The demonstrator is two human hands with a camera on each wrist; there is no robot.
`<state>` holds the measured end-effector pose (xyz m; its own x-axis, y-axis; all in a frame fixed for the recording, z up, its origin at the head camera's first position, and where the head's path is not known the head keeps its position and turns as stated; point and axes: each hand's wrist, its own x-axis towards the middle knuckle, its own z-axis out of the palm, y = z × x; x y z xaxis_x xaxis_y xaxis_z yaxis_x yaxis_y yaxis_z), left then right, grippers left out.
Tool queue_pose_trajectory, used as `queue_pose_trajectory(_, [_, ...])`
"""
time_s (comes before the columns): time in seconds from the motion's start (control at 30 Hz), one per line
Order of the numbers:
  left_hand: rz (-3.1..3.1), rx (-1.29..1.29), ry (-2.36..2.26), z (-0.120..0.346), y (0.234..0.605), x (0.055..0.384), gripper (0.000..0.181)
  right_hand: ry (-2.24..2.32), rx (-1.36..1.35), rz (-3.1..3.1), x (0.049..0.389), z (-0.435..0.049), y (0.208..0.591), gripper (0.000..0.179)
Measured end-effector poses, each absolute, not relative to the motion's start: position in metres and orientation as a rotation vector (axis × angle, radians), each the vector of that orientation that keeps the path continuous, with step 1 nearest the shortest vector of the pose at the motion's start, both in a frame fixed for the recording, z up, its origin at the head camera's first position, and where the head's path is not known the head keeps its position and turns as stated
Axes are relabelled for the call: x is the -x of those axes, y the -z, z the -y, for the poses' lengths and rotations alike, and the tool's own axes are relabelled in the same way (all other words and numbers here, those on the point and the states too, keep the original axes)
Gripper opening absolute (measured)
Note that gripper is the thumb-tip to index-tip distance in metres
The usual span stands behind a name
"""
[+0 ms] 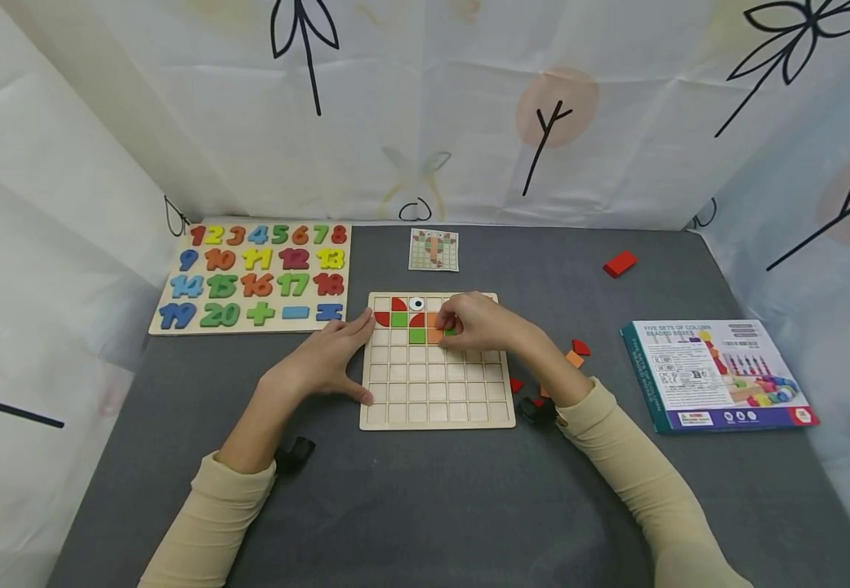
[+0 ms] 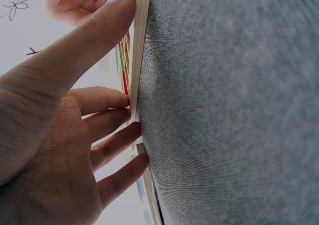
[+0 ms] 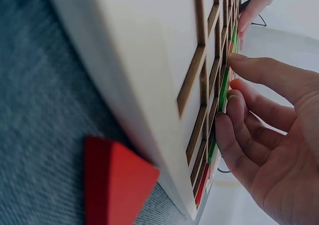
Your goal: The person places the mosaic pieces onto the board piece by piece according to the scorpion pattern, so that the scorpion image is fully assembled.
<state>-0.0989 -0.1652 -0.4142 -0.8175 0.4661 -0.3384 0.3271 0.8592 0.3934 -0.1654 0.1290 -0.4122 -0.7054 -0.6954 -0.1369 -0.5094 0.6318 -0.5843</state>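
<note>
A pale wooden grid board (image 1: 435,392) lies flat on the grey table. Its upper cells hold red curved tiles (image 1: 383,319), green square tiles (image 1: 416,336), orange tiles and a white eye tile (image 1: 416,305). My left hand (image 1: 322,363) steadies the board's left edge, thumb and fingers spread along it. Over the upper right cells, my right hand (image 1: 479,322) holds an orange tile (image 1: 434,336) between thumb and fingertips, down at the board's surface. A green tile (image 3: 225,90) shows beside those fingertips in the right wrist view. The right hand covers some cells.
A printed pattern card (image 1: 433,249) lies beyond the board. Left of it is a number puzzle (image 1: 167,298). Loose red (image 1: 580,347) and orange (image 1: 575,358) tiles lie near the right forearm. Farther right are a boxed set (image 1: 718,376) and a red block (image 1: 620,264).
</note>
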Motion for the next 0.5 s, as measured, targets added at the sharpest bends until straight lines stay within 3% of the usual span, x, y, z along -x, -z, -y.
queue_pose_trajectory(0.5, [-2.606,-0.589,-0.439,0.165,0.414,0.099,0.134,0.752,0.974,-2.547,0.156,-0.147,0.407,0.022])
